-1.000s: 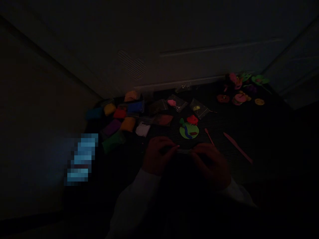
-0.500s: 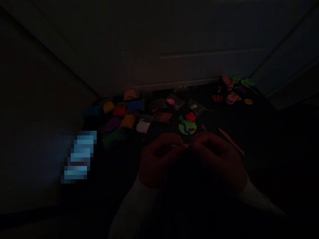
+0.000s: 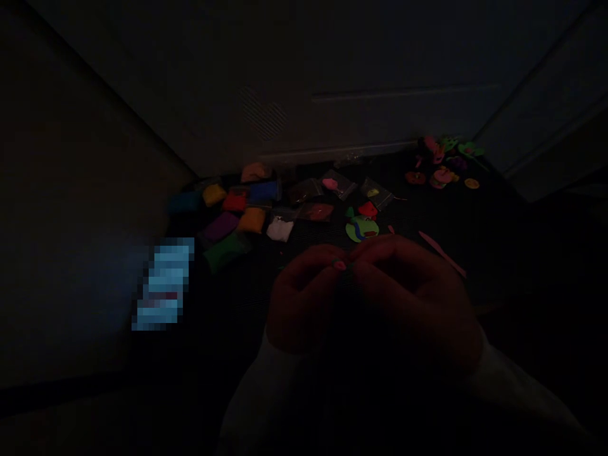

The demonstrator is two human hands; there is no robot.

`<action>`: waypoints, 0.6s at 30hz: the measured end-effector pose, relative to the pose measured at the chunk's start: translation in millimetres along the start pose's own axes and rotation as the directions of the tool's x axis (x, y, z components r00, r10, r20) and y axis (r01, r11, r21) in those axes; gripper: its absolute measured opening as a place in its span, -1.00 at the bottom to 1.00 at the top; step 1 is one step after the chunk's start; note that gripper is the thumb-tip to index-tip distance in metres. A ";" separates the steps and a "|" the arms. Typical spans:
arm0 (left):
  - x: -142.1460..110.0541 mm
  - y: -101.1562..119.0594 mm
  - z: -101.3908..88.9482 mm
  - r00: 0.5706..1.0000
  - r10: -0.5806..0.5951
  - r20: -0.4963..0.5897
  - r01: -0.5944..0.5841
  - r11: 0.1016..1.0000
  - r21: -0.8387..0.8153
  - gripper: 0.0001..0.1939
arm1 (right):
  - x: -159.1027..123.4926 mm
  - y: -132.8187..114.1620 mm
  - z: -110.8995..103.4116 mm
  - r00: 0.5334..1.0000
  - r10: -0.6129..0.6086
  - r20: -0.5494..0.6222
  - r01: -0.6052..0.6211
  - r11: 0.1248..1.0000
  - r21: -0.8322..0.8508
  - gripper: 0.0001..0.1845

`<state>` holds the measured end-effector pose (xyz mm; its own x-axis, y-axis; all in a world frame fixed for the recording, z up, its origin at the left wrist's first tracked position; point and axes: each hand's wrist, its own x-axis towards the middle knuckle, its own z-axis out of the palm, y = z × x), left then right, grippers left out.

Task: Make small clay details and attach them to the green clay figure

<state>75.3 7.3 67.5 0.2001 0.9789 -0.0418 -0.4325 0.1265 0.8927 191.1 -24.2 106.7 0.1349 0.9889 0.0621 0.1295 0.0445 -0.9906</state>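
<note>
In dim light, my left hand (image 3: pixel 301 296) and my right hand (image 3: pixel 414 297) meet over the dark table, thumbs and forefingers pinched close together. Between their fingertips is a small piece of modelling clay (image 3: pixel 339 265), pink with a dull greenish edge. The fingers cover most of it. Just beyond my hands lies a flat green clay disc (image 3: pixel 357 229) with blue, brown and red parts on or against it. Right of the disc, a pink modelling tool (image 3: pixel 391 229) is partly hidden by my right hand. A pink plastic knife (image 3: pixel 441 253) lies farther right.
Several bags of coloured clay, among them a green bag (image 3: pixel 227 251) and a white bag (image 3: pixel 280 228), lie at the left. A glowing blurred screen (image 3: pixel 165 285) is at the left edge. Finished clay figures (image 3: pixel 441 177) stand back right, near the wall (image 3: pixel 380 126).
The pale strip stretched between my hands a second ago now shows only as a small pink and greenish bit. My hands have drawn together, and the camera view has shifted slightly.
</note>
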 end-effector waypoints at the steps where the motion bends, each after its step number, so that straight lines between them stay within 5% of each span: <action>1: -0.5 0.3 0.0 1.000 0.011 -0.011 -0.011 1.000 0.010 -0.92 | -0.6 0.0 0.7 1.000 -0.005 -0.006 0.005 1.000 -0.001 -0.96; 18: -3.2 -1.2 2.6 0.993 0.079 -0.085 -0.079 0.997 -0.005 -0.91 | 2.5 4.3 3.7 1.000 -0.012 -0.014 0.012 1.000 0.022 -0.94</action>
<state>77.4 3.6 67.7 0.0897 0.9959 -0.0097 -0.4511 0.0493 0.8911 188.4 -21.1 102.1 0.1467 0.9863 0.0752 0.1097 0.0593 -0.9922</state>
